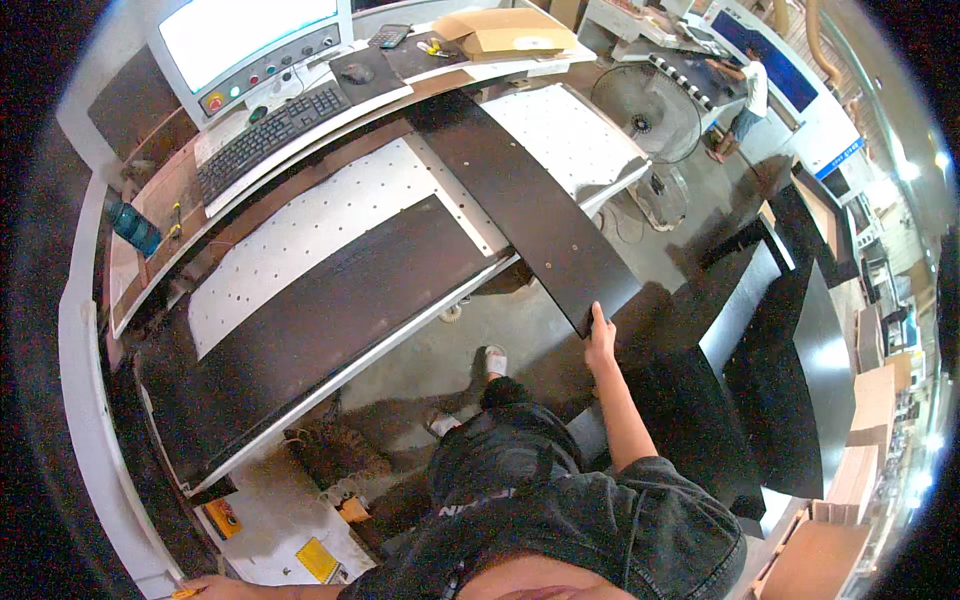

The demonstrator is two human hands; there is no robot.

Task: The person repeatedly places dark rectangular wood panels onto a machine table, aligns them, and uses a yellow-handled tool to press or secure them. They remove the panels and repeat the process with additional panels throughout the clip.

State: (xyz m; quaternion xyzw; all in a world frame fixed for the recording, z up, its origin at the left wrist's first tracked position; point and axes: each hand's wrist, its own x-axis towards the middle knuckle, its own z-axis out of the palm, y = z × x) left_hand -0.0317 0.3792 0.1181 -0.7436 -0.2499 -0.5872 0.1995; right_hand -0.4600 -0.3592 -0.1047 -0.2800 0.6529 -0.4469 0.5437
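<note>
My right hand [600, 337] is closed on the near end of a long dark brown panel [535, 215], thumb on top. This panel has a few small holes and reaches across to the control desk, its near end sticking out past the table. A second, wider dark panel [340, 300] lies flat on the white dotted table [290, 235], to the left. At the bottom left edge my left hand [215, 588] is partly cut off; its fingers close by a small orange thing [185, 593] that I cannot make out.
On the desk stand a monitor [245, 45], keyboard [272, 142], mouse [357, 73] and open cardboard box [505, 35]. A floor fan [642, 122] stands beyond. Dark panels [790, 370] are stacked at right. Another person [750, 95] works at a far machine.
</note>
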